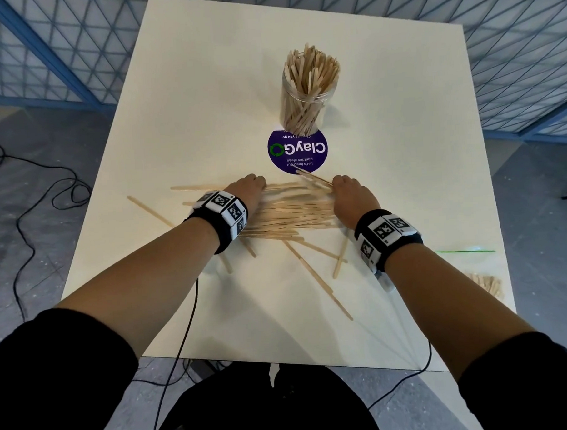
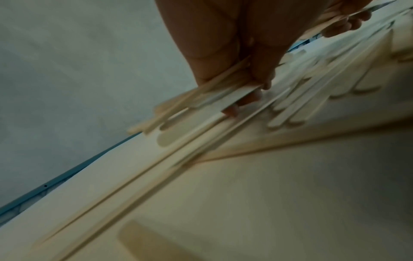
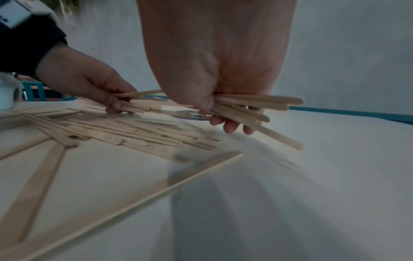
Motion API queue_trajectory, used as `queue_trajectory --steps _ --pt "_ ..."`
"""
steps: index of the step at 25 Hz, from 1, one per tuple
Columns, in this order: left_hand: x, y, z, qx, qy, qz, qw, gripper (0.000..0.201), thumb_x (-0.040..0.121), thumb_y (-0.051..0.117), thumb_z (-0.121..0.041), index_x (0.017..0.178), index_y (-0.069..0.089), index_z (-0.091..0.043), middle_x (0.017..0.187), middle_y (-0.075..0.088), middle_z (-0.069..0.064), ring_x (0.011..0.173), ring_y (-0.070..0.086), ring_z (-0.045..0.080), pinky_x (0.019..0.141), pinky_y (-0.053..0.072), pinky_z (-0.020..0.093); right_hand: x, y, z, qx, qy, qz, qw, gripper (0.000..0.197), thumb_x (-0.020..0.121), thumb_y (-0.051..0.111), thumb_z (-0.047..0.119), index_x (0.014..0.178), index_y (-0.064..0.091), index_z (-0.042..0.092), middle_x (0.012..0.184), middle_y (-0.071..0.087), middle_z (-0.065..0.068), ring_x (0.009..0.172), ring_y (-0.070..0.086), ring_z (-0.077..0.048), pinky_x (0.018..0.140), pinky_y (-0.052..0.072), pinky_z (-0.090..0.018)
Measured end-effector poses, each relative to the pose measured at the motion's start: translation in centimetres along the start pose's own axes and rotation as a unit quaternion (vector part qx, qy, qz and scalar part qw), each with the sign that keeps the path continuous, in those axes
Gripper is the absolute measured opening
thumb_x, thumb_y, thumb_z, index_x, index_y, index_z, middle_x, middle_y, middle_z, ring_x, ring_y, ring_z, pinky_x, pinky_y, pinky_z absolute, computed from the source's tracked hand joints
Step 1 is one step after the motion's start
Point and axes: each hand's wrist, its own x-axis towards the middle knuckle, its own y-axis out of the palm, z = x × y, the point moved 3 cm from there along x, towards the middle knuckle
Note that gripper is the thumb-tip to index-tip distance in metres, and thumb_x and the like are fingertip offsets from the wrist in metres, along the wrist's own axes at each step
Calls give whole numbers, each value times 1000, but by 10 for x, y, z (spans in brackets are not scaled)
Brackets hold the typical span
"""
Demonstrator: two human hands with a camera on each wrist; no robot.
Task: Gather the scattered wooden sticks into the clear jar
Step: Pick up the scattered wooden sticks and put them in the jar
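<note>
Your white table (image 1: 205, 88) carries the clear jar (image 1: 303, 97), upright, packed with sticks, touching the far edge of the purple sticker (image 1: 297, 151). Nearer you than that sticker lies the scattered pile of wooden sticks (image 1: 295, 211). At its far side, your left hand (image 1: 247, 187) and right hand (image 1: 348, 194) each curl their fingers around one end of a shared bundle of sticks (image 3: 250, 106).

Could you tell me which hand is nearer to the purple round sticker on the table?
Right. The right hand sits just below the purple sticker's lower right edge; the left hand lies further off to its lower left.
</note>
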Motion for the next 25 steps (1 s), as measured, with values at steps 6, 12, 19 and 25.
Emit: queue_trajectory --steps 6,12,19,25 --pt "-8 -22 -7 -122 -44 -86 988 24 94 37 -6 116 44 1 110 59 25 89 57 37 79 44 42 -14 -9 -14 132 52 -31 989 22 92 29 6 109 42 2 106 59 -22 96 58 -39 76 42 -39" --pt "0 -37 -14 -330 -103 -139 928 21 96 35 -7 111 46 4 114 56 30 107 54 41 83 42 41 -27 -15 -16 194 63 -53 978 26 99 29 17 108 45 -2 103 62 -26 94 59 -40 69 35 -33" --pt "8 -75 -43 -746 -133 -94 645 35 101 24 -25 81 51 -15 60 32 -2 31 30 5 38 25 12 -18 -57 -20 321 84 -142 933 20 97 31 12 93 47 0 81 55 -17 73 49 -29 66 35 -30" --pt "24 -119 -48 -840 -81 -162 512 32 99 27 -2 74 42 -15 66 36 0 51 32 10 54 30 25 13 -102 -6 459 41 -159 873 12 96 31 8 89 41 7 74 47 -3 70 41 -22 65 33 -30"
